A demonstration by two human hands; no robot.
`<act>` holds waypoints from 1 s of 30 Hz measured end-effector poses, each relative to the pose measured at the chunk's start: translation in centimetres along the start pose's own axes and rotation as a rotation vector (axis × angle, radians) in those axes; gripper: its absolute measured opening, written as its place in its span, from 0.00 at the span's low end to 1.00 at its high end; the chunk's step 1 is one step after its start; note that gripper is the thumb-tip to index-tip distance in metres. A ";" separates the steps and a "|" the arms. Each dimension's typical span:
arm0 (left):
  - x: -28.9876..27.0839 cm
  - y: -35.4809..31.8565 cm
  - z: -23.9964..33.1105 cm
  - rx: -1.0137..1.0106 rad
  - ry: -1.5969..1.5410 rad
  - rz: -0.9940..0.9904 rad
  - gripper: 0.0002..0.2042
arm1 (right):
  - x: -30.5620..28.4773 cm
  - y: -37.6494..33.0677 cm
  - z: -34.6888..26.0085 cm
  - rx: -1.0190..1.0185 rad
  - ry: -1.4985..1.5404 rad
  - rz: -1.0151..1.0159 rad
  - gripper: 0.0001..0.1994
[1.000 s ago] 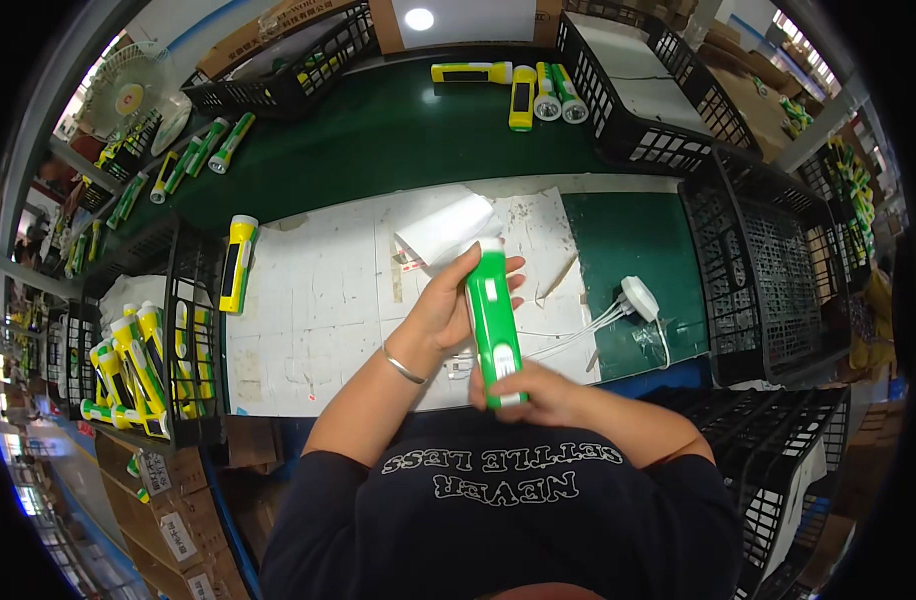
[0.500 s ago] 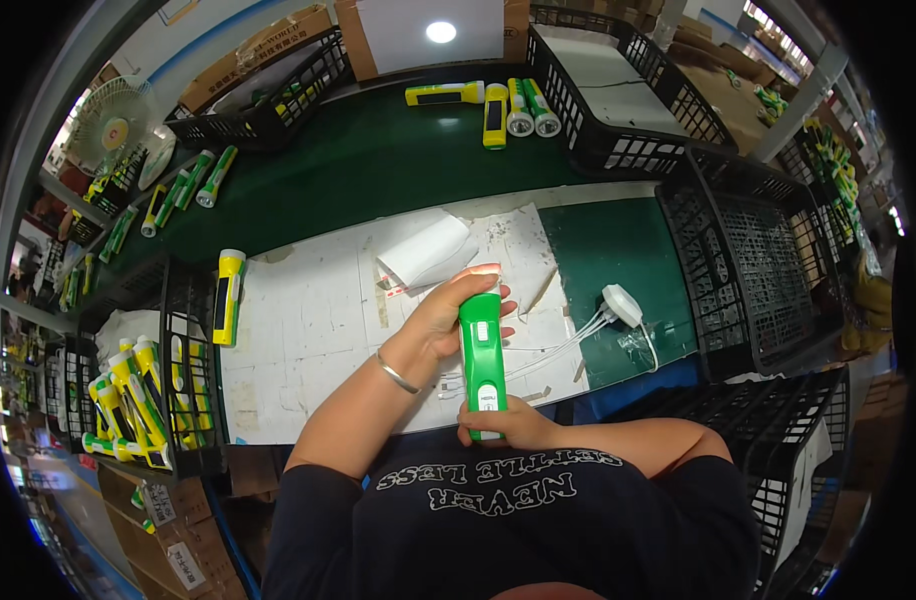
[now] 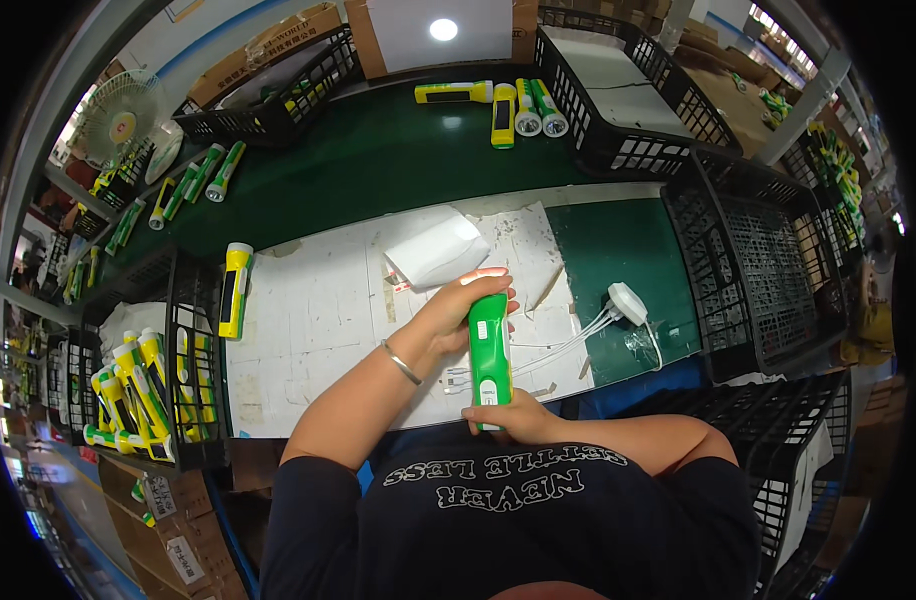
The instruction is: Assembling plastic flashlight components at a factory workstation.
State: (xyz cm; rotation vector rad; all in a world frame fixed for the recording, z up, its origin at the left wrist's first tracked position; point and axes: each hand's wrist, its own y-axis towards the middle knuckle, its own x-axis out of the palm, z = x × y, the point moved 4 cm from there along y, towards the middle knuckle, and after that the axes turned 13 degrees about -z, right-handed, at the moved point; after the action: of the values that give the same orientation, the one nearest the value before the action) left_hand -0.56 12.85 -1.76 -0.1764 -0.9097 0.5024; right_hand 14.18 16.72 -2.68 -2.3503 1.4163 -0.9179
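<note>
A green flashlight [image 3: 489, 350] with a white switch is held upright in front of my chest between both hands. My left hand [image 3: 456, 308] is wrapped round its head end, and the fingertips there glow with light. At the tail end, my right hand [image 3: 523, 416] grips the body with the thumb across it near the white patch. The lens is hidden by my left hand. Beyond it a rolled white sheet [image 3: 436, 248] lies on the paper-covered worktop [image 3: 308, 340]. White charging cables [image 3: 568, 345] run beside the flashlight to a white adapter [image 3: 626, 303].
A yellow flashlight [image 3: 235, 290] stands near a black crate [image 3: 193, 370] full of flashlights at left. Several more flashlights [image 3: 503, 115] lie at the back, below a white board [image 3: 438, 50] bearing a bright round spot. Black crates [image 3: 758, 270] line the right side.
The flashlight has risen slightly, away from my chest, with both hands still on it. The whole view has shifted a little.
</note>
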 end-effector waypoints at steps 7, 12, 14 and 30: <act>0.0 -0.5 -1.1 0.050 -0.070 -0.075 0.22 | 0.1 0.2 0.7 -0.054 0.027 -0.023 0.10; 2.0 -3.2 -4.4 0.106 0.052 -0.116 0.22 | -0.3 0.5 -0.4 -0.107 0.344 -0.010 0.11; 0.9 -3.2 -4.3 0.185 0.054 -0.003 0.21 | -0.6 0.6 -0.9 -0.096 0.301 0.013 0.13; 0.2 -3.5 -0.2 0.489 0.530 0.116 0.14 | -1.7 -1.4 -9.8 -0.596 -1.794 0.594 0.06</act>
State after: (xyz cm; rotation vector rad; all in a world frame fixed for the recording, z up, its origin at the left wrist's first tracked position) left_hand 0.89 9.95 -0.50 0.0843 -0.2446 0.7279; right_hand 8.48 19.93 4.95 -1.5561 1.1976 1.5598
